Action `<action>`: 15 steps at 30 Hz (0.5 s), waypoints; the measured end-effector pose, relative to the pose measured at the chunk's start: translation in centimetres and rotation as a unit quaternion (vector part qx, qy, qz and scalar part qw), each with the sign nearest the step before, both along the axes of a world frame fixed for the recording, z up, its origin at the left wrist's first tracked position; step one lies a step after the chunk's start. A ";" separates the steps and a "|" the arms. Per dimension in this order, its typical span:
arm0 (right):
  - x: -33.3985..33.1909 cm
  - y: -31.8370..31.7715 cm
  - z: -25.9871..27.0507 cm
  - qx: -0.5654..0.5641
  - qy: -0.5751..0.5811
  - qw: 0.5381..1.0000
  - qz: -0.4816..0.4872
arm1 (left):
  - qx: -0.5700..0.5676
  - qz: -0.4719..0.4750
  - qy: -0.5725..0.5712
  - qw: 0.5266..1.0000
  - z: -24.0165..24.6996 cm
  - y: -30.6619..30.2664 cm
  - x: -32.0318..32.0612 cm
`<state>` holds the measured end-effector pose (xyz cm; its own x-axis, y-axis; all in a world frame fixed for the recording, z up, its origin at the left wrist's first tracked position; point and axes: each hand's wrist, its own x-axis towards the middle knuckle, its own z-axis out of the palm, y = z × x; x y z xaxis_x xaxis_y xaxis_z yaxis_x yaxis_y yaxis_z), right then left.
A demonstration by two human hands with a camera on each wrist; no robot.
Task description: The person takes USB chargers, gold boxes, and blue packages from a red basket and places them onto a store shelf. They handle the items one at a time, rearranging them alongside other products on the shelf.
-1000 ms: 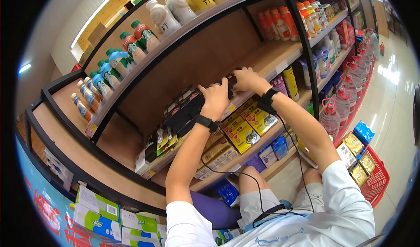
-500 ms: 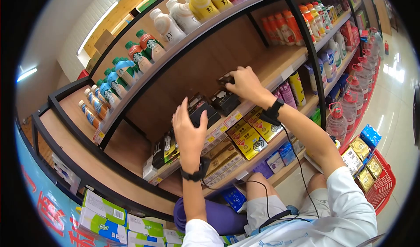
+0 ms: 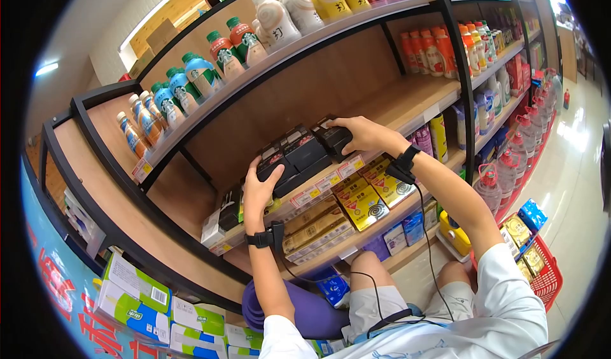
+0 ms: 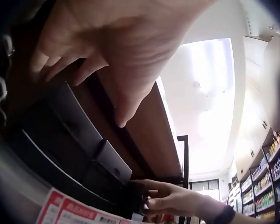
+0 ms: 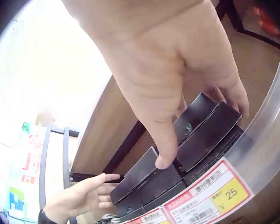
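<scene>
Several black boxes (image 3: 305, 153) stand in a row along the middle shelf, close behind the price labels at its front edge. At the left end of the row my left hand (image 3: 259, 190) rests against a box, thumb and fingers spread. My right hand (image 3: 366, 135) holds the box at the right end (image 3: 332, 140), fingers over its top and thumb at its front. In the right wrist view, my right hand (image 5: 168, 70) spans the right-end boxes (image 5: 207, 135), and the left hand (image 5: 81, 198) is at the far end.
Bottles (image 3: 280, 25) line the shelf above. Yellow boxes (image 3: 361, 203) and long gold boxes (image 3: 321, 232) fill the shelf below. A red basket (image 3: 548, 276) with packets stands at the right, near large water bottles (image 3: 489, 190). A purple roll (image 3: 296, 308) lies beside my legs.
My left hand has come down against the left end of the row. My right hand has lowered onto the right end, and the black boxes now stand closer together.
</scene>
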<state>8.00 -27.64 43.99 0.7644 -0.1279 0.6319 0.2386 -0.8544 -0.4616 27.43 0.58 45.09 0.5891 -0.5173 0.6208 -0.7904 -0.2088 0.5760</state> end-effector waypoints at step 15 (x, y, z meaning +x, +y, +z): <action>3.3 -1.8 -1.3 0.057 -0.005 0.998 -0.031 | -0.123 -0.086 0.197 0.969 -0.9 -1.6 3.3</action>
